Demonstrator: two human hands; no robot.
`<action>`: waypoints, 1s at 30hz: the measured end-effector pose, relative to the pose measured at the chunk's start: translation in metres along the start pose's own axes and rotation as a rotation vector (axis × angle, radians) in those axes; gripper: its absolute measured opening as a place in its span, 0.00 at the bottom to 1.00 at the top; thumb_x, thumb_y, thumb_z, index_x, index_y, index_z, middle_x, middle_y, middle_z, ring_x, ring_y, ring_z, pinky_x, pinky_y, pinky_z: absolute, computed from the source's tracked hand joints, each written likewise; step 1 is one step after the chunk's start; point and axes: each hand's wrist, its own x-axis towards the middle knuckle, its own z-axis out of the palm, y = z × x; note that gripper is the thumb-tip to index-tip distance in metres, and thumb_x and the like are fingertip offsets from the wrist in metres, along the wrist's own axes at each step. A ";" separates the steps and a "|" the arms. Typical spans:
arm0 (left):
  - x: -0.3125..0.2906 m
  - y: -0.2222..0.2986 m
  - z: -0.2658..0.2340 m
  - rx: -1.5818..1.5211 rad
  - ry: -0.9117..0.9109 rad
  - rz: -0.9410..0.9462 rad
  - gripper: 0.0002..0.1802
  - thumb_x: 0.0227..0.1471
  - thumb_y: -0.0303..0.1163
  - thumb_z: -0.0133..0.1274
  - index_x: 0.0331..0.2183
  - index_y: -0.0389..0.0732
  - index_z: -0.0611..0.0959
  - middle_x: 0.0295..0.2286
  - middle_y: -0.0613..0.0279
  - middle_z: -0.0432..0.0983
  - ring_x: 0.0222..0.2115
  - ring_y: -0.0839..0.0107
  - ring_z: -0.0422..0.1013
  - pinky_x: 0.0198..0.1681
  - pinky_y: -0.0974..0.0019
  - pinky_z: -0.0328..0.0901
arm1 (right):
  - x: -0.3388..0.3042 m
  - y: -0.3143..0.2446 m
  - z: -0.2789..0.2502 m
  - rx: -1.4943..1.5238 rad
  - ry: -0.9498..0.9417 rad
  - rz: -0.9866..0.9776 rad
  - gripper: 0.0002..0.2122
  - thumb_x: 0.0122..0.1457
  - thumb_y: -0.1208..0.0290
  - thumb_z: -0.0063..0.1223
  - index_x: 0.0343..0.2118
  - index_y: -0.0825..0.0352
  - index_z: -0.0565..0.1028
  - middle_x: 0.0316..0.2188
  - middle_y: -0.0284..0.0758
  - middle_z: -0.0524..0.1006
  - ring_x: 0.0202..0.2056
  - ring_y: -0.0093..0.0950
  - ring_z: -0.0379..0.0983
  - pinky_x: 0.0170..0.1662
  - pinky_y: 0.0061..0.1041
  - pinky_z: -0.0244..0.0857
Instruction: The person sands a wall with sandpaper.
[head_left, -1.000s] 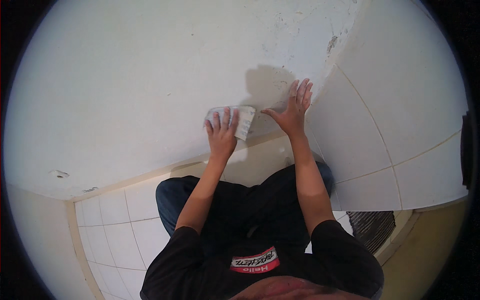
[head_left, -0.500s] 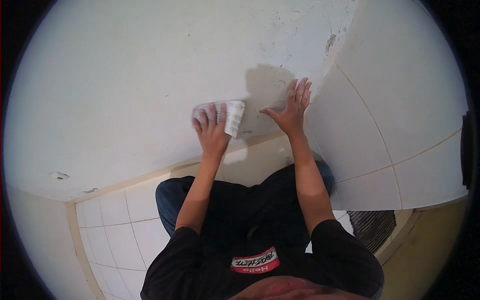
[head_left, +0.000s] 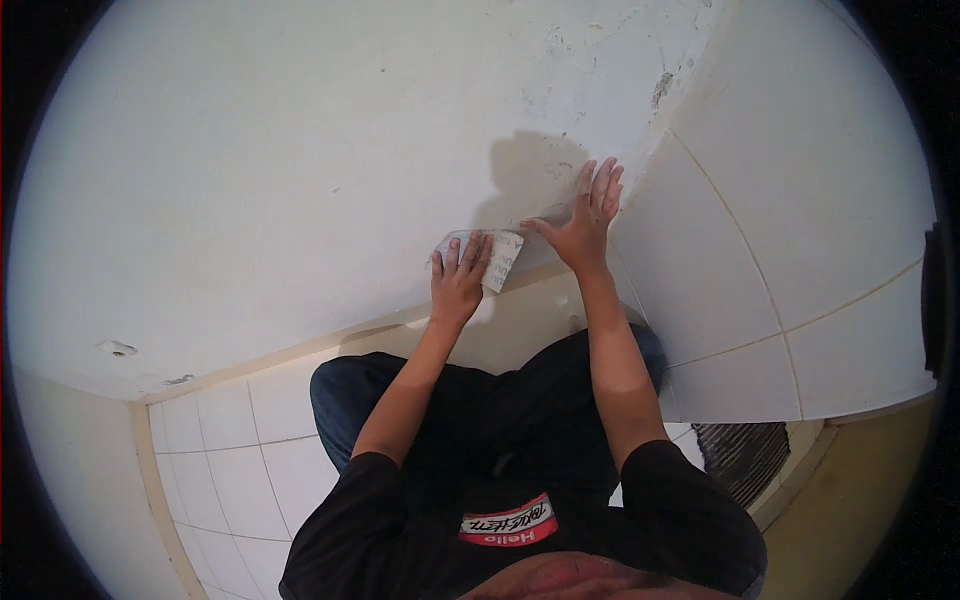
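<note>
A pale sheet of sandpaper, with print on its back, lies against the lower part of the white wall. My left hand presses it there, fingers laid over the sheet and pointing up the wall. The sheet's rough side faces the wall and is hidden. Close by on the right, my right hand leans on the same wall near the corner, fingers stretched upward and thumb out toward the sheet. It holds nothing, and its fingertips look whitish with dust.
Large white tiles cover the side wall at the right. A dark ribbed mat lies on the floor at the lower right. White floor tiles spread at the left. The wall has a small hole and a chipped patch.
My left hand has slid right and slightly down the wall with the sandpaper, closer to my right hand. The right hand stays nearly where it was.
</note>
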 end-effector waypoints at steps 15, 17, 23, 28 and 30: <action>0.036 -0.024 -0.045 -0.020 0.303 -0.165 0.31 0.57 0.35 0.47 0.63 0.44 0.70 0.66 0.45 0.54 0.67 0.34 0.41 0.66 0.31 0.31 | 0.001 -0.001 -0.004 -0.044 -0.044 0.019 0.65 0.38 0.31 0.66 0.71 0.66 0.42 0.72 0.53 0.34 0.71 0.55 0.26 0.69 0.57 0.28; 0.033 -0.018 -0.041 0.073 0.176 -0.124 0.32 0.55 0.33 0.47 0.62 0.46 0.71 0.66 0.48 0.55 0.66 0.35 0.45 0.65 0.30 0.34 | 0.002 -0.002 -0.004 -0.023 -0.064 0.043 0.65 0.38 0.31 0.65 0.71 0.66 0.42 0.72 0.53 0.34 0.71 0.56 0.26 0.69 0.57 0.28; 0.017 0.003 -0.014 0.010 0.038 -0.041 0.36 0.50 0.27 0.48 0.62 0.58 0.72 0.63 0.71 0.62 0.60 0.54 0.61 0.62 0.35 0.50 | 0.001 -0.001 -0.001 -0.026 -0.028 0.008 0.65 0.39 0.32 0.66 0.71 0.66 0.42 0.72 0.54 0.34 0.71 0.56 0.26 0.69 0.56 0.28; 0.009 0.004 -0.008 0.022 0.032 0.047 0.36 0.51 0.26 0.47 0.62 0.59 0.72 0.63 0.76 0.63 0.58 0.60 0.65 0.61 0.41 0.54 | 0.000 0.000 -0.001 0.002 0.001 0.002 0.64 0.38 0.32 0.65 0.71 0.65 0.43 0.71 0.54 0.37 0.71 0.56 0.29 0.68 0.61 0.30; 0.008 0.000 -0.006 0.010 0.004 0.044 0.36 0.51 0.26 0.46 0.62 0.59 0.72 0.63 0.76 0.63 0.58 0.61 0.64 0.61 0.42 0.53 | 0.000 -0.001 -0.001 0.009 -0.004 0.012 0.64 0.38 0.32 0.65 0.71 0.65 0.43 0.71 0.54 0.36 0.71 0.56 0.29 0.68 0.61 0.29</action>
